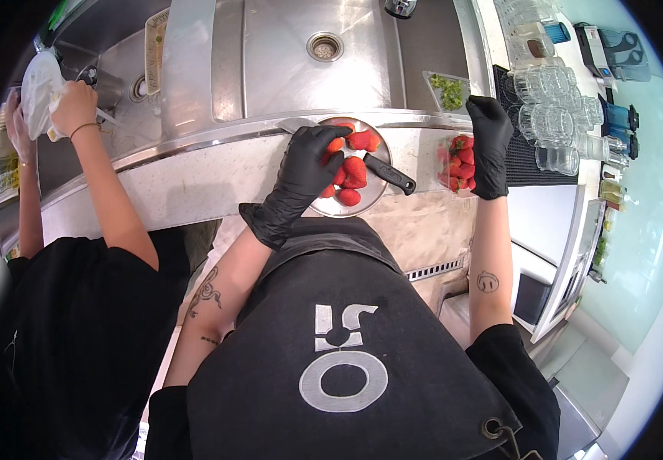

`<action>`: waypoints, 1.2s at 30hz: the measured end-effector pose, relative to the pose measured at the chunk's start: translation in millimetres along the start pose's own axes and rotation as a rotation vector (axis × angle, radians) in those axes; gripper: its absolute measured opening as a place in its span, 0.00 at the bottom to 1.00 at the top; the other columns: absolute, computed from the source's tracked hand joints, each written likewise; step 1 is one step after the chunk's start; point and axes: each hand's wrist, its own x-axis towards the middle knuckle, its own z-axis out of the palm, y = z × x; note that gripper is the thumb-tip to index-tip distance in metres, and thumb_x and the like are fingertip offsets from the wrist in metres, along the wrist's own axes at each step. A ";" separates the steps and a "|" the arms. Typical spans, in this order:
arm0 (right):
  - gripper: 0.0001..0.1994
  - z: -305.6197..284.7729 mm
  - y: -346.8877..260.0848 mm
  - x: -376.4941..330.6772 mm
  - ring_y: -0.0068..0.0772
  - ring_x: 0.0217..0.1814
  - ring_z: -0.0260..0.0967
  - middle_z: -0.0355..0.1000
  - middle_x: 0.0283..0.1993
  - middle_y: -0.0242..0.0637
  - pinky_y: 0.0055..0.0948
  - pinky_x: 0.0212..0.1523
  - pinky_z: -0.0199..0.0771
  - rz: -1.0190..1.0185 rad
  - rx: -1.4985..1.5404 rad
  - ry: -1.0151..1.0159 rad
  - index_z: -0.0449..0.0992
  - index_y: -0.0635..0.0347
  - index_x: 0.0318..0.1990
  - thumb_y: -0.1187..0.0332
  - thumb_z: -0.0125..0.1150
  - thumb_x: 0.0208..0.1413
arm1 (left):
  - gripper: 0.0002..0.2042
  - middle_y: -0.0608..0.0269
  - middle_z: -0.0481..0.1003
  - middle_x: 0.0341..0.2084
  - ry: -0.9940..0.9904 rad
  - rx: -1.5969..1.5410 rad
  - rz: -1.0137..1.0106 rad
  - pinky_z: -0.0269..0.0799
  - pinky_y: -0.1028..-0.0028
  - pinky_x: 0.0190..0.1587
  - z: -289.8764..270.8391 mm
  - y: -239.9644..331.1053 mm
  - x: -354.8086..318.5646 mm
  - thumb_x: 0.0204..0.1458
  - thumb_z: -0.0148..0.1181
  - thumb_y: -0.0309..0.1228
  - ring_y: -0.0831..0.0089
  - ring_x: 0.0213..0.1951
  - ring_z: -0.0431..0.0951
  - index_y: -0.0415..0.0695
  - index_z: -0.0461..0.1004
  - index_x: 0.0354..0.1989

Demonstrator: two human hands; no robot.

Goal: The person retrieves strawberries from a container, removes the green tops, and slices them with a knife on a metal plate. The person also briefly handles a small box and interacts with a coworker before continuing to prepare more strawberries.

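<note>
My left hand, in a black glove, is over a round metal plate of strawberries. Its fingers and thumb close around a strawberry. More whole strawberries lie on the plate. A black-handled knife rests there too, its handle over the right rim and its blade mostly hidden. My right hand, also gloved, is raised with its fingers closed, beside a clear tub of strawberries and near a tray of green leafy bits. What it holds, if anything, is hidden.
Beyond the counter edge lies a steel sink with a drain. Glass mugs crowd a black mat on the right. At my left a co-worker's hands handle a white cloth or bag over another basin.
</note>
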 end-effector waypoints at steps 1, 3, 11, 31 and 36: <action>0.07 0.3 7.5 5.3 0.21 0.33 0.73 0.78 0.32 0.38 0.22 0.38 0.71 -0.029 -0.011 -0.054 0.79 0.62 0.37 0.75 0.62 0.48 | 0.19 0.58 0.74 0.40 -0.004 0.005 0.009 0.68 0.67 0.48 1.0 -0.1 0.0 0.43 0.61 0.24 0.60 0.44 0.73 0.48 0.74 0.48; 0.08 3.4 19.3 10.2 0.22 0.33 0.74 0.78 0.32 0.39 0.23 0.38 0.71 -0.087 -0.031 -0.170 0.80 0.60 0.37 0.74 0.61 0.48 | 0.19 0.58 0.74 0.41 -0.004 0.005 0.018 0.68 0.66 0.48 1.8 0.4 -0.8 0.43 0.62 0.25 0.60 0.44 0.73 0.48 0.74 0.48; 0.07 -15.6 16.7 2.1 0.27 0.30 0.74 0.77 0.32 0.40 0.25 0.35 0.71 0.002 -0.212 -0.107 0.81 0.56 0.35 0.69 0.63 0.48 | 0.20 0.58 0.74 0.42 0.053 -0.013 0.063 0.68 0.66 0.49 -5.2 -0.5 -7.4 0.42 0.63 0.25 0.60 0.45 0.74 0.48 0.73 0.48; 0.07 -51.1 20.6 -93.9 0.23 0.35 0.71 0.76 0.33 0.35 0.23 0.39 0.69 0.136 0.001 0.033 0.80 0.62 0.39 0.74 0.62 0.51 | 0.14 0.60 0.76 0.42 0.190 -0.315 -0.224 0.68 0.77 0.48 -51.7 -23.8 -44.0 0.53 0.54 0.19 0.76 0.45 0.75 0.38 0.73 0.49; 0.08 -70.6 40.3 -96.6 0.21 0.36 0.71 0.77 0.33 0.35 0.23 0.40 0.70 0.224 -0.057 0.088 0.79 0.59 0.40 0.74 0.61 0.52 | 0.13 0.60 0.76 0.41 0.175 -0.441 -0.298 0.68 0.77 0.50 -55.5 -22.3 -42.5 0.55 0.51 0.18 0.75 0.45 0.74 0.37 0.71 0.49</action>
